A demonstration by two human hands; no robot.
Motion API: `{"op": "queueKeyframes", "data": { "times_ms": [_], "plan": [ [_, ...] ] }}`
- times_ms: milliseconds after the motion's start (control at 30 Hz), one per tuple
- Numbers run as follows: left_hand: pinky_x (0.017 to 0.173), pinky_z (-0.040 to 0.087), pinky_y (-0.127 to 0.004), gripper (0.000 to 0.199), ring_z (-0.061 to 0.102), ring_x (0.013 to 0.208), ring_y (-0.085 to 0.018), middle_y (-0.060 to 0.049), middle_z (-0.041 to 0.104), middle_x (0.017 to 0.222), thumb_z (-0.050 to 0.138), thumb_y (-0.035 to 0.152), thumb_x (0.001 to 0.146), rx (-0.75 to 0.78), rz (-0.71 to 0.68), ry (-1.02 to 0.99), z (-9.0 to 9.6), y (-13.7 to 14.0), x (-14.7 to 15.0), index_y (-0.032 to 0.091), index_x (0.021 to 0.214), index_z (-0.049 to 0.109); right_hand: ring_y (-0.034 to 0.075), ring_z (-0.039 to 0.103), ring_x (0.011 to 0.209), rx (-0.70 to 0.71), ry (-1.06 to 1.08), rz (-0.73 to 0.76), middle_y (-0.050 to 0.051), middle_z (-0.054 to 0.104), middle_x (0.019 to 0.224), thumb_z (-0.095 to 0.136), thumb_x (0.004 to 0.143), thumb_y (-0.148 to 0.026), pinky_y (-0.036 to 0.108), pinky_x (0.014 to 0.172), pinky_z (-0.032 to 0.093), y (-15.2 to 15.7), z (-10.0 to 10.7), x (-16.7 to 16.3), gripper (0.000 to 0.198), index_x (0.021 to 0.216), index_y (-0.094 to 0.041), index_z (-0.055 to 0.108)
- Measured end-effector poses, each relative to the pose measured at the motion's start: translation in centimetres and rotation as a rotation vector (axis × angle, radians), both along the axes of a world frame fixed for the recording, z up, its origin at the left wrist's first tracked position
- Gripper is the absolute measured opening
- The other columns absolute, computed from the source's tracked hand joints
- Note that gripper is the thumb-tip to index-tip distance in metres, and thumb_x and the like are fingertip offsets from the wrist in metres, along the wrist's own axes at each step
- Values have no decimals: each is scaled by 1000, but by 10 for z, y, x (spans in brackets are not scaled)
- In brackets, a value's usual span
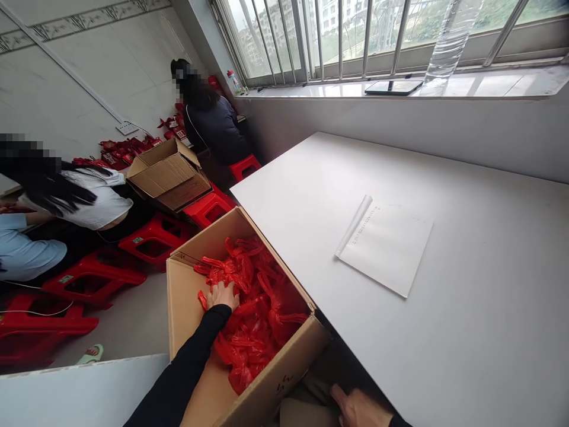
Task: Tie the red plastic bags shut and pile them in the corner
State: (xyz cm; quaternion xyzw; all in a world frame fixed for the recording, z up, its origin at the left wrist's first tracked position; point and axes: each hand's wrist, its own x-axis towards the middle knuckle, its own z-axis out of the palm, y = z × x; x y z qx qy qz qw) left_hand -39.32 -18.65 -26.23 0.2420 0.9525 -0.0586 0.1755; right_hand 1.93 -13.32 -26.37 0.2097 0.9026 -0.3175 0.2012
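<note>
A cardboard box [284,379] full of knotted red plastic bags [249,332] stands against the table's edge. My left hand [222,295] reaches into it from the near side, its fingers closed on a red plastic bag near the left wall. Folds of plastic hide the fingertips. Low in the view, between that box and the table, is my right hand [362,409]. One finger stretches out to the left, and nothing visible is in the hand; the bottom edge of the picture cuts it off.
A notebook [384,246] lies on the white table [480,332]. On the windowsill are a phone [393,88] and a water bottle [448,47]. To the left are red stools [155,240], another open cardboard box [166,172] and several seated people.
</note>
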Motion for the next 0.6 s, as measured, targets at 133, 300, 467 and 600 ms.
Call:
{"op": "queueKeyframes", "data": {
  "times_ms": [133, 300, 467, 600],
  "plan": [
    [91, 53, -46, 44, 66, 100, -23, -10, 67, 112, 48, 49, 98, 236, -56, -221, 1, 23, 52, 16, 127, 57, 30, 75, 62, 52, -100, 81, 11, 76, 74, 58, 77, -9, 24, 45, 41, -2, -1, -4, 42, 115, -22, 69],
    [90, 55, -39, 58, 69, 97, -22, -13, 70, 115, 69, 35, 85, 478, -70, -504, -20, 38, 119, 13, 136, 50, 31, 75, 63, 51, -98, 81, 12, 76, 76, 58, 76, -9, 23, 45, 40, -2, -4, -6, 40, 112, -22, 69],
    [89, 57, -36, 43, 70, 98, -21, -10, 73, 111, 55, 16, 82, 642, 18, -508, -6, 34, 96, 13, 125, 59, 31, 74, 64, 6, -96, 74, 12, 76, 76, 57, 76, -8, 24, 47, 42, 1, -3, -5, 38, 110, -20, 68],
    [80, 60, -31, 44, 71, 96, -20, -7, 74, 108, 40, 12, 84, 677, 125, -317, 27, 21, 35, 17, 121, 62, 30, 73, 60, -35, -96, 71, 12, 75, 73, 57, 76, -8, 24, 46, 39, 0, -5, -5, 38, 111, -19, 67]
  ]
}}
